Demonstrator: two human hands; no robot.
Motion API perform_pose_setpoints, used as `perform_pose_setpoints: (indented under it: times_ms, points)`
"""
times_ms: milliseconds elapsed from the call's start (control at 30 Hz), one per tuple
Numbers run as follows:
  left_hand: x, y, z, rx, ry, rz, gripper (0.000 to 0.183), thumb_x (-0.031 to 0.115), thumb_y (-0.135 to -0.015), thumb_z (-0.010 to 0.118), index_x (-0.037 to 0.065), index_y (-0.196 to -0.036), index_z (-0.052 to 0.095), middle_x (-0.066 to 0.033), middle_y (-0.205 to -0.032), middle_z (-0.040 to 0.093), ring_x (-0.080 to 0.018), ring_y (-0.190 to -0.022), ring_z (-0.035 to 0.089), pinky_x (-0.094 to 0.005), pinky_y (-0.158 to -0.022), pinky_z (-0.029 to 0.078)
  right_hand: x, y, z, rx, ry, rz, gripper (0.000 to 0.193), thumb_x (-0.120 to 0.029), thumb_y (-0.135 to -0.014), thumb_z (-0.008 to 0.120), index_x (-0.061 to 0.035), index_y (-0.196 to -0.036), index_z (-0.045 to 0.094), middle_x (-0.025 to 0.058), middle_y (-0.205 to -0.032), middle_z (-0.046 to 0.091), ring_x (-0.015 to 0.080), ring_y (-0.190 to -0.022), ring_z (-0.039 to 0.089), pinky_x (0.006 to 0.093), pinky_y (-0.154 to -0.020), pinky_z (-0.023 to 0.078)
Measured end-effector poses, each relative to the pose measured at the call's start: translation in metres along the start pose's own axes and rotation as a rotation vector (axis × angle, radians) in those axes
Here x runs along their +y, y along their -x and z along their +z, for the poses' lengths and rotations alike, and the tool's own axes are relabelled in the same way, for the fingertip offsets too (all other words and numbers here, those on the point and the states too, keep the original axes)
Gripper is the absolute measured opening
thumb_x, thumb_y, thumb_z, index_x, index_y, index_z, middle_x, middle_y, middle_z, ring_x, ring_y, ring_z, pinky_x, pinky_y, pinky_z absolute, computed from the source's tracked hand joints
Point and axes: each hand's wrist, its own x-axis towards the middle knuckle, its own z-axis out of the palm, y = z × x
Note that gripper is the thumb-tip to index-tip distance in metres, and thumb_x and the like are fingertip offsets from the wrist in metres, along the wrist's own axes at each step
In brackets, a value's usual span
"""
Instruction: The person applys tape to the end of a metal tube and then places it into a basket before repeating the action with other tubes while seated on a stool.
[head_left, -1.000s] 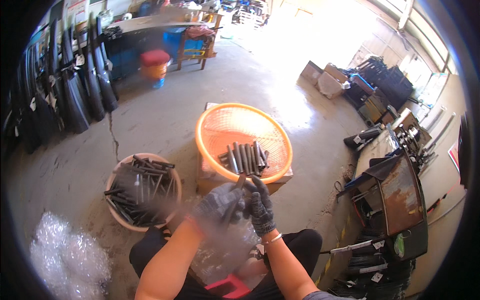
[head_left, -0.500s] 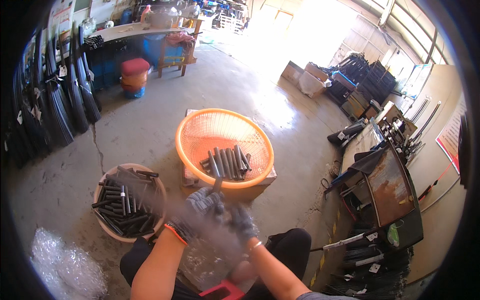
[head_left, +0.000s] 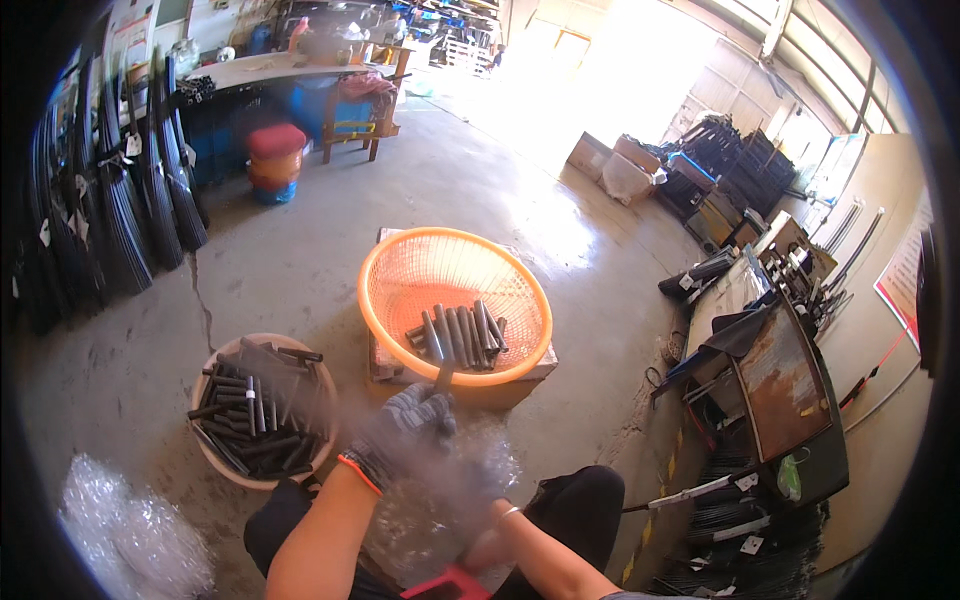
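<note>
My left hand, in a grey knit glove with an orange cuff, is closed around a short black tube. The tube's far end points up at the near rim of an orange mesh basket, where several similar black tubes lie side by side. Close beside it on the right is my right hand, also gloved; motion smears its fingers, so their grip is unclear. Crinkled clear plastic lies over my lap beneath both hands.
A pale round tub heaped with loose black tubes stands to the left. Clear plastic shreds lie at lower left. The orange basket rests on a box. Racks and a rusty-topped bench line the right; a red-topped stool stands far left.
My right hand has drawn down toward my lap, slightly away from the left. My left hand keeps hold of the tube near the basket rim. The whole view has shifted slightly.
</note>
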Motion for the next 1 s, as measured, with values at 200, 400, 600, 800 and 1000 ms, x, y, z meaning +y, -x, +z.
perform_pose_setpoints:
  times_ms: [200, 400, 600, 800, 1000]
  points:
    - [0.000, -0.003, 0.003, 0.015, -0.089, -0.003, 0.024, 0.024, -0.092, 0.054, 0.004, -0.104, 0.051, -0.0055, -0.077, 0.058, -0.0146, -0.062, 0.057, -0.0291, -0.052, 0.050, -0.209, -0.004, -0.137, -0.038, -0.766, -0.322, 0.033, -0.033, -0.094, 0.047, -0.0076, -0.112, 0.055, 0.0089, -0.103, 0.059, 0.0179, -0.086, 0.059, 0.0313, -0.071, 0.048]
    - [0.001, 0.000, 0.000, -0.011, 0.002, -0.047, 0.026, 0.024, -0.092, 0.053, 0.003, -0.106, 0.049, -0.0065, -0.076, 0.058, -0.0160, -0.060, 0.058, -0.0295, -0.053, 0.050, -0.065, -0.017, -0.040, -0.154, -0.090, -0.097, 0.025, -0.027, -0.090, 0.049, -0.0077, -0.104, 0.057, 0.0140, -0.095, 0.060, 0.0311, -0.093, 0.058, 0.0385, -0.081, 0.046]
    - [0.007, 0.011, -0.001, 0.077, -0.058, -0.031, 0.026, 0.024, -0.092, 0.054, 0.003, -0.106, 0.049, -0.0052, -0.075, 0.058, -0.0149, -0.060, 0.057, -0.0281, -0.052, 0.050, -0.047, -0.004, -0.029, 0.007, -0.054, -0.143, 0.031, -0.019, -0.089, 0.052, -0.0055, -0.117, 0.051, 0.0145, -0.112, 0.054, 0.0303, -0.101, 0.054, 0.0339, -0.087, 0.044]
    - [0.000, -0.004, 0.007, 0.066, -0.144, -0.047, 0.026, 0.026, -0.093, 0.052, 0.003, -0.105, 0.049, -0.0059, -0.075, 0.058, -0.0151, -0.056, 0.056, -0.0274, -0.049, 0.049, -0.218, 0.007, -0.140, 0.007, -0.635, -0.446, 0.029, -0.025, -0.096, 0.046, -0.0029, -0.112, 0.055, 0.0011, -0.095, 0.059, 0.0126, -0.083, 0.057, 0.0210, -0.071, 0.047]
    - [-0.008, -0.011, 0.017, 0.062, -0.029, -0.114, 0.026, 0.025, -0.093, 0.053, 0.003, -0.105, 0.049, -0.0067, -0.076, 0.058, -0.0158, -0.058, 0.057, -0.0287, -0.051, 0.049, -0.040, 0.016, -0.048, -0.217, 0.549, -0.071, 0.030, -0.027, -0.092, 0.048, -0.0036, -0.110, 0.056, 0.0135, -0.098, 0.062, 0.0264, -0.091, 0.059, 0.0364, -0.080, 0.047]
